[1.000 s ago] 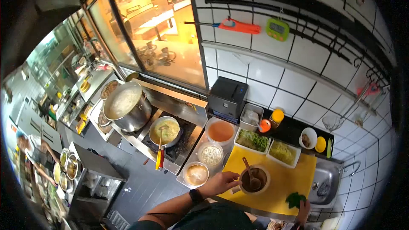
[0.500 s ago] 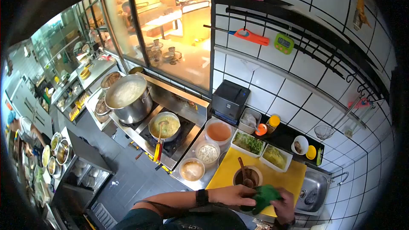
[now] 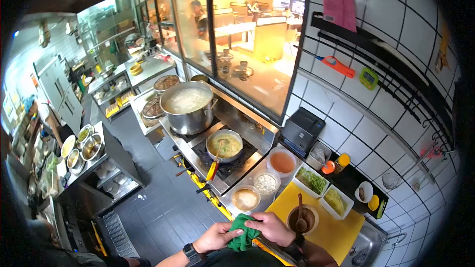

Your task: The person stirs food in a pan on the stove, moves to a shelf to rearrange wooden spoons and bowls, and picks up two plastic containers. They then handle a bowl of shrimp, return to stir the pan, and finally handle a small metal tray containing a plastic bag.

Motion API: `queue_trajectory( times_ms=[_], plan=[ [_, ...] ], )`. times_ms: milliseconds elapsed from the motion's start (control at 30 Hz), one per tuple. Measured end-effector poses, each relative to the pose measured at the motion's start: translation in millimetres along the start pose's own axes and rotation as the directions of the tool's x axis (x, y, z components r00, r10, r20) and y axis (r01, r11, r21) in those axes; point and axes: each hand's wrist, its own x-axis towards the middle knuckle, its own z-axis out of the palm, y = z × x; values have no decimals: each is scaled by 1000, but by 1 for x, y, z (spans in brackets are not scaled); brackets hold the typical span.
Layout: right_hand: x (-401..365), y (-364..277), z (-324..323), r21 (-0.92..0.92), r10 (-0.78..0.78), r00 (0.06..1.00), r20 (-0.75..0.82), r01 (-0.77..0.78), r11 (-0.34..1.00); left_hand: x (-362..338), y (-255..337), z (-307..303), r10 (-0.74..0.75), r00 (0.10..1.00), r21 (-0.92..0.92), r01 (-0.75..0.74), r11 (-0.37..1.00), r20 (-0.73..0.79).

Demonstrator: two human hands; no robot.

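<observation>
My left hand, with a black watch on the wrist, and my right hand both grip a crumpled green cloth. They hold it between them just in front of the counter's near edge. Right behind my right hand, a brown bowl with a wooden spoon stands on a yellow cutting board.
Tubs of brown, white and orange sauce line the counter, with trays of chopped greens beside them. On the stove to the left are a large pot and a pan. A sink lies at the right, tiled floor at the left.
My left hand has left the brown bowl and joined my right hand on the green cloth, which came from the board's right end to the counter's front. The view swung left.
</observation>
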Motion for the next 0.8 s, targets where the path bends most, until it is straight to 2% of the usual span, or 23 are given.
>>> queue_trajectory(
  times_ms=[33, 67, 133, 167, 200, 267, 300, 333, 367, 400, 433, 533, 567, 667, 733, 800],
  plan=[
    [15, 32, -2, 54, 32, 997, 66, -36, 998, -12, 6, -9, -57, 998, 0, 57, 998, -22],
    [22, 32, 7, 44, 32, 997, 73, -36, 998, -22, 5, -18, -47, 998, -4, 47, 999, -28],
    [38, 32, 30, 161, 47, 995, 84, -60, 985, -40, -2, -36, 73, 990, 102, -61, 993, -118],
    [44, 33, 39, 248, 38, 991, 125, -68, 966, -48, -12, -48, 81, 990, 104, -70, 992, -113],
    [52, 37, 47, 242, 32, 992, 118, -60, 968, -55, -23, -60, 98, 985, 84, -87, 993, -140],
    [68, 44, 64, 157, -24, 991, 135, 2, 988, -65, -30, -85, 118, 980, 66, -109, 992, -162],
    [74, 44, 75, 38, 0, 993, 114, -5, 999, -74, -26, -97, 97, 983, 10, -96, 995, -157],
    [81, 43, 87, 35, 5, 992, 128, -10, 999, -85, -25, -108, 72, 984, -49, -81, 996, -163],
    [88, 42, 101, -104, -24, 994, 107, 35, 994, -91, -31, -122, 27, 991, -145, -46, 988, -131],
    [96, 45, 116, -239, -53, 993, 104, 76, 968, -97, -30, -132, 21, 985, -160, -48, 986, -170],
    [106, 53, 126, -349, -110, 987, 121, 146, 926, -101, -26, -141, 80, 985, -136, -101, 985, -152],
    [123, 43, 167, -548, -151, 986, 74, 166, 820, -116, -31, -166, 168, 969, -79, -184, 980, -180],
    [132, 47, 175, -514, -160, 985, 60, 168, 841, -124, -30, -174, 159, 957, -85, -184, 979, -243],
    [147, 45, 199, -454, -137, 990, -22, 113, 884, -143, -28, -196, 119, 958, -70, -142, 987, -262],
    [152, 44, 209, -410, -62, 997, -54, 34, 911, -155, -36, -205, 141, 965, -159, -179, 971, -221],
    [160, 51, 214, -354, -49, 998, -33, 35, 935, -164, -37, -213, 164, 951, -156, -209, 965, -262]
  ],
)
